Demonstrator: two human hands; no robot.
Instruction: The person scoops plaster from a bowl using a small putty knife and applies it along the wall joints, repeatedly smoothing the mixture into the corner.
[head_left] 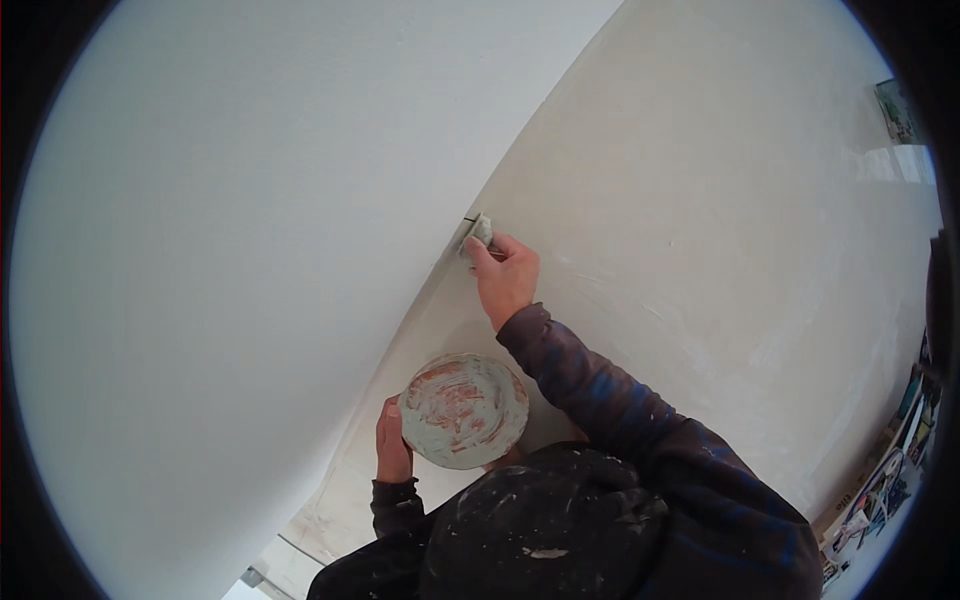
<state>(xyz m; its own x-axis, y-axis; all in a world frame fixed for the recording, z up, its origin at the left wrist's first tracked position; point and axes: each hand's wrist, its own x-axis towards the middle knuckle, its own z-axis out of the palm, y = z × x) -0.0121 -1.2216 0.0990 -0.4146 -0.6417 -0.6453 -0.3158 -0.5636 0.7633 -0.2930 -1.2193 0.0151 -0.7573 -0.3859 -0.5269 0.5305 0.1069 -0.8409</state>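
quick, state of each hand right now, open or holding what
Left hand: holding a round smeared container at its side.
Right hand: closed, pinching a small smeared tool.

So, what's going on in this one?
A person works at the seam between a white surface and a cream one. Their right hand pinches what looks like a small putty knife carrying pale filler, right by that seam. Lower down, their left hand steadies a round pan or tub by its left side; it is smeared pale and reddish.
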